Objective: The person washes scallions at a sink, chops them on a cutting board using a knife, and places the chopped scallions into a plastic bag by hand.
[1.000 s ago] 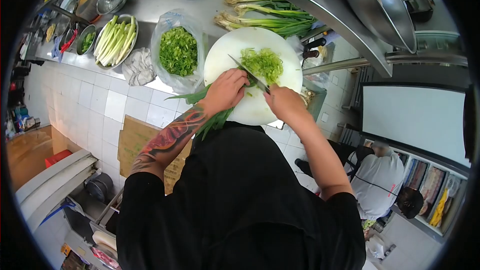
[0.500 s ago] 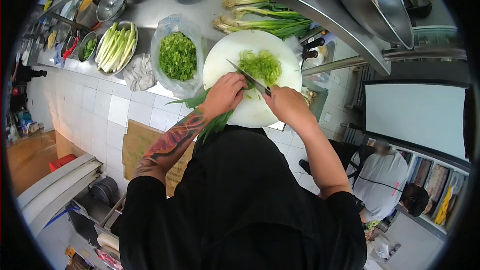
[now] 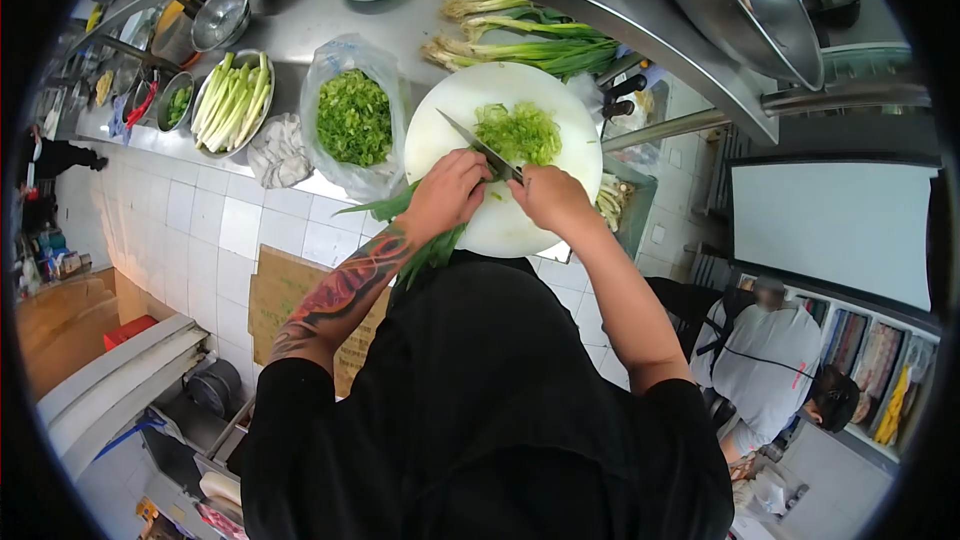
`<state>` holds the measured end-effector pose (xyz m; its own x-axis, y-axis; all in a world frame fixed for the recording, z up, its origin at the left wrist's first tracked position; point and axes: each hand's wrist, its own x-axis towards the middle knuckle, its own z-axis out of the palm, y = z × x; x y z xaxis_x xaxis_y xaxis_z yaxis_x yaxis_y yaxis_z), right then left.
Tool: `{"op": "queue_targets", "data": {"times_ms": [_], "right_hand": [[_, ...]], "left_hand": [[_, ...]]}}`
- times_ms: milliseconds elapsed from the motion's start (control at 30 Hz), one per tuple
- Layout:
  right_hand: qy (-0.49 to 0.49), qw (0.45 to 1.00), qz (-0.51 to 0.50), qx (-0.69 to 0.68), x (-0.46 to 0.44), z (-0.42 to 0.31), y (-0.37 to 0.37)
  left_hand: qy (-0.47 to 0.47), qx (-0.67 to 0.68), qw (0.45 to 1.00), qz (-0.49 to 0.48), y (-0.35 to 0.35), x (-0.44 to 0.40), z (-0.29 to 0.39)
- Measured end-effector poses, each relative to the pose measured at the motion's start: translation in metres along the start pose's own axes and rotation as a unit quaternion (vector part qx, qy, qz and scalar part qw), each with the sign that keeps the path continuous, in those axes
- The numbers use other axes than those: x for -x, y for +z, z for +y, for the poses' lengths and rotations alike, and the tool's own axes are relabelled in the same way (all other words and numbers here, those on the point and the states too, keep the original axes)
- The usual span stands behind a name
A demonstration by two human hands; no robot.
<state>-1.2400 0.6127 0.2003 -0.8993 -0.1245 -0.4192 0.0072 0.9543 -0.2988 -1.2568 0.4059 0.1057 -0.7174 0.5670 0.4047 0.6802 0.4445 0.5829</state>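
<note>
On a round white cutting board (image 3: 530, 225), my left hand (image 3: 449, 192) presses down a bunch of green onions (image 3: 432, 252), its fingers curled over the stalks. The long leaves trail out from under that hand and past the board's near edge. My right hand (image 3: 553, 202) grips the handle of a kitchen knife (image 3: 472, 141). Its blade lies beside my left fingertips, pointing up and left. A heap of sliced green onion (image 3: 518, 133) rests on the board just beyond the blade.
Left of the board stands a plastic bag (image 3: 398, 90) of chopped greens (image 3: 355, 118). Further left are a crumpled cloth (image 3: 280, 151) and a bowl of pale stalks (image 3: 232, 105). Whole green onions (image 3: 530, 45) lie behind the board. A person (image 3: 765, 365) bends at the right.
My right hand and the knife have shifted left, so the blade's tip reaches further up and left. My left hand stays on the green onions.
</note>
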Motion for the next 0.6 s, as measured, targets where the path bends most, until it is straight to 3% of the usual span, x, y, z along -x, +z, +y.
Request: {"op": "queue_targets", "data": {"times_ms": [167,267,467,600], "right_hand": [[0.005,0.999,-0.048,0.019,0.03,-0.009,-0.039],[0.004,1.0,-0.016,0.01,0.002,-0.002,0.002],[0.003,0.998,-0.058,0.002,0.024,-0.007,-0.035],[0.003,0.999,-0.034,-0.003,-0.005,0.007,-0.002]], "left_hand": [[-0.003,0.0,1.0,0.007,0.001,0.0,0.0],[-0.004,0.002,1.0,0.009,0.001,0.002,0.001],[-0.002,0.008,1.0,0.021,0.001,0.0,-0.001],[-0.035,0.026,0.998,0.042,0.002,0.003,0.002]]}}
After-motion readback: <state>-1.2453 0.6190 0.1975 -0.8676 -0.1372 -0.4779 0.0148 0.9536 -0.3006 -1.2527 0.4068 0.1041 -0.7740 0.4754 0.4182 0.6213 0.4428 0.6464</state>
